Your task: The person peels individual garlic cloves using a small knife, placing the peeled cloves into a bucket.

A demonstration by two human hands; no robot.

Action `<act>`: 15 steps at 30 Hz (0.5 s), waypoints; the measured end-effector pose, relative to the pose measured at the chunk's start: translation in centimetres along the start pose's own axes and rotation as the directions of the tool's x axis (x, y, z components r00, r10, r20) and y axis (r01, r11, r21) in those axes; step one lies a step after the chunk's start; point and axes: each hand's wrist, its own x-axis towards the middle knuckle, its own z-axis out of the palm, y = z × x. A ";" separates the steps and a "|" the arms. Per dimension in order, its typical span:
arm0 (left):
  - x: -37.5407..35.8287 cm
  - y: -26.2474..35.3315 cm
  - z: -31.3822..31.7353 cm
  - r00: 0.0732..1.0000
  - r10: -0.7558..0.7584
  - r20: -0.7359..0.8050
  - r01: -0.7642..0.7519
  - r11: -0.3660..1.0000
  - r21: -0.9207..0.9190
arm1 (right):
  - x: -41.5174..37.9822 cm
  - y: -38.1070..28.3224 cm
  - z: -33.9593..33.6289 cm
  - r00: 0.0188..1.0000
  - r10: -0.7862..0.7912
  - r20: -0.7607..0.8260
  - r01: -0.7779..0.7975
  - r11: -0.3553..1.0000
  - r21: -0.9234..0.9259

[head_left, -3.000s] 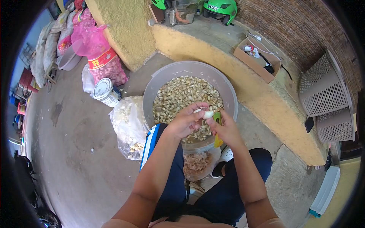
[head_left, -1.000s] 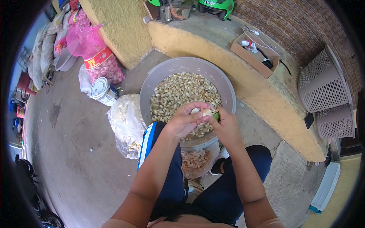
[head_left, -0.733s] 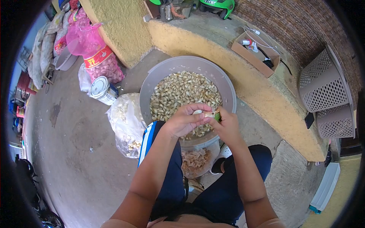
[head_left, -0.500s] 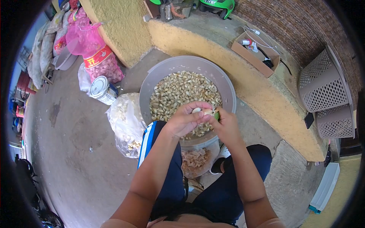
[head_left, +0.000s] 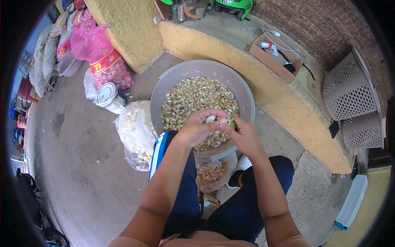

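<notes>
Garlic cloves [head_left: 210,119] are pinched in the fingers of my left hand [head_left: 198,128], above a large grey tub. My right hand [head_left: 246,136] is closed around a small green-handled tool [head_left: 233,124]; its blade or tip is hidden by the fingers. The two hands meet at the cloves, fingertips touching. Below them, the tub [head_left: 242,82] holds many garlic cloves [head_left: 201,94] lying in water. Under the tub's near edge, between my legs, a container holds papery garlic skins [head_left: 210,173].
A clear plastic bag of garlic [head_left: 133,127] and a tin can [head_left: 110,98] stand left of the tub. Behind them is a pink mesh sack [head_left: 109,70]. A low yellow wall [head_left: 279,99] runs along the right, with a cardboard box [head_left: 271,61] and grey baskets [head_left: 354,90].
My hands stay together over the tub, with small finger movements at the cloves. My right hand has shifted slightly left. The surroundings are unchanged.
</notes>
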 end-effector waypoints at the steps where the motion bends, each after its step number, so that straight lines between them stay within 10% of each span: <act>1: 0.1 -0.2 -0.2 1.000 0.020 -0.005 -0.020 1.000 0.001 | 0.0 0.0 0.0 1.000 0.001 -0.006 -0.001 1.000 -0.012; 15: 0.5 -1.5 1.5 0.945 0.242 -0.219 -0.214 0.966 0.147 | 0.5 0.9 0.5 0.993 -0.041 -0.107 0.032 0.996 -0.084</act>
